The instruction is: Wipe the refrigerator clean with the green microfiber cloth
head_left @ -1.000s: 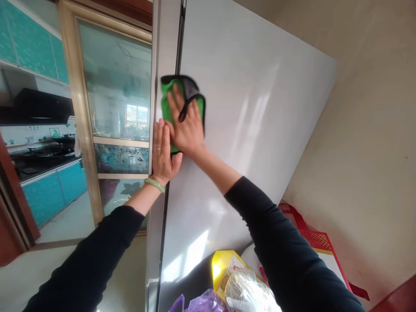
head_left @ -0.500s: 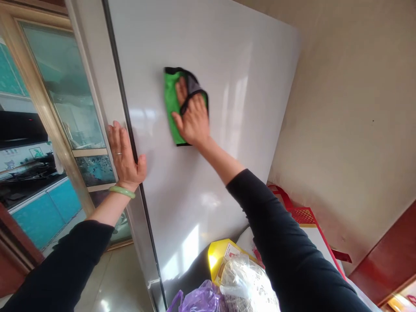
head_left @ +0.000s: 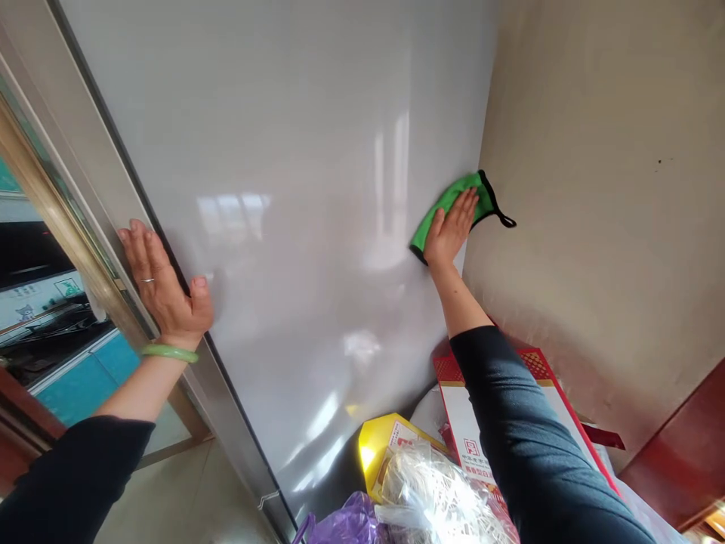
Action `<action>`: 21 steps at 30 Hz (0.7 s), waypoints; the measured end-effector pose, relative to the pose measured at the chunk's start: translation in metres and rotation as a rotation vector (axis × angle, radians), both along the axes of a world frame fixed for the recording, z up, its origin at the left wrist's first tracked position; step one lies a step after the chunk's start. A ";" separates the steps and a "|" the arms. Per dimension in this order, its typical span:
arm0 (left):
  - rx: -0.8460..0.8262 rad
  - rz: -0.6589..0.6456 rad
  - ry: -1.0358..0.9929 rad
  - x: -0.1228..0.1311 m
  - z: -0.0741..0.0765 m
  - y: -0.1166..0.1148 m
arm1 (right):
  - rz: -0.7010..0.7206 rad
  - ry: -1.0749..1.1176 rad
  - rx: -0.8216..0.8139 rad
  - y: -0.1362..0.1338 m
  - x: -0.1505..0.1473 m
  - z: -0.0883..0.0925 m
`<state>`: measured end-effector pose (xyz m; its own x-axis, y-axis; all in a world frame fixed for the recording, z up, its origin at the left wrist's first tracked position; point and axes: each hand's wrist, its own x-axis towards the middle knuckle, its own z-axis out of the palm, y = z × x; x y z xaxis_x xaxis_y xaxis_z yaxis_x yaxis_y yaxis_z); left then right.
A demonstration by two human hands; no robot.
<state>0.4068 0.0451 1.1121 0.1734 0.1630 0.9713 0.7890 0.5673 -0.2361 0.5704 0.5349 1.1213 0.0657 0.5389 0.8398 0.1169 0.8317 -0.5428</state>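
Note:
My right hand (head_left: 451,233) presses a green cloth (head_left: 429,224) with black edging flat against a tall glossy grey panel (head_left: 306,151), close to its far right edge. The cloth's black hanging loop sticks out past that edge, in front of the wall. The fingers lie stretched together over the fabric. My left hand (head_left: 167,283), with a ring and a pale green bangle (head_left: 170,353) at its wrist, rests flat on the panel's left edge. Its fingers are straight, the thumb is spread, and it holds nothing.
Below the panel are a purple bag (head_left: 345,521), a clear plastic bag (head_left: 436,491), a yellow container (head_left: 368,453) and a red-and-white box (head_left: 458,415). A beige wall (head_left: 600,249) stands on the right. At left is a gold-framed door (head_left: 68,204), with blue cabinets (head_left: 84,385) beyond.
My right hand has slid the cloth rightward and slightly down, from the panel's left-middle to its right edge. My left hand stays on the left edge. The view has shifted right.

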 end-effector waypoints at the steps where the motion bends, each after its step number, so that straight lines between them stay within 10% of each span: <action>1: 0.004 -0.002 -0.026 0.001 0.000 0.000 | -0.016 -0.013 -0.041 0.006 0.002 -0.013; 6: 0.016 -0.003 -0.141 0.009 0.001 0.003 | -0.045 -0.011 -0.258 0.015 0.008 -0.053; 11: 0.036 -0.072 -0.186 0.010 0.000 0.009 | -0.042 0.071 -0.311 -0.017 -0.011 -0.021; 21: 0.025 -0.159 -0.281 0.002 -0.005 0.012 | 0.273 -0.173 0.471 -0.267 -0.081 0.096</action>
<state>0.4091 0.0572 1.1075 -0.0808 0.1313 0.9880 0.9004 0.4348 0.0158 0.4892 0.2678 1.2174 -0.1835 0.0821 0.9796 -0.0815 0.9918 -0.0984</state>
